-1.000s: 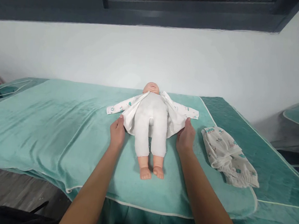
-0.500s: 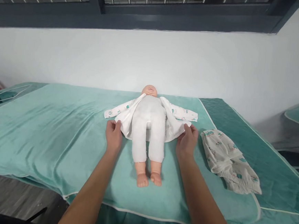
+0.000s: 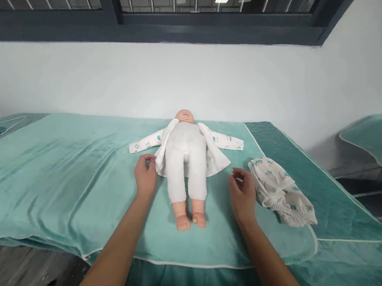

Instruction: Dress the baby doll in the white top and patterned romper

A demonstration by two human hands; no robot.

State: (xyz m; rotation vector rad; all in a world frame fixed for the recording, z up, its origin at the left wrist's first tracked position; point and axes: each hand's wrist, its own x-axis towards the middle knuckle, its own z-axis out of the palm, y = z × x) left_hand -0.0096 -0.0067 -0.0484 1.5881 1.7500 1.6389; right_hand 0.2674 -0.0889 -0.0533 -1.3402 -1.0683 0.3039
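A baby doll with a white cloth body lies on its back, head toward the wall and bare feet toward me. It wears a white printed baby jacket, spread open at the front with both sleeves out to the sides. My left hand is at the jacket's left edge, thumb and fingers slightly apart, fingertips close to or touching the cloth. My right hand is open and empty, fingers curled, just off the jacket's right corner. Beside it lies a folded printed baby garment with a ribbed edge.
A green padded cover with pale piping spreads under the doll, over a darker green one at the right. Behind stands a white wall below a dark-framed, barred window. Another green padded surface is at far right.
My right hand has let go of the jacket's right flap and drawn slightly away. The left flap has dropped in closer to the doll. The view has shifted a little to the right.
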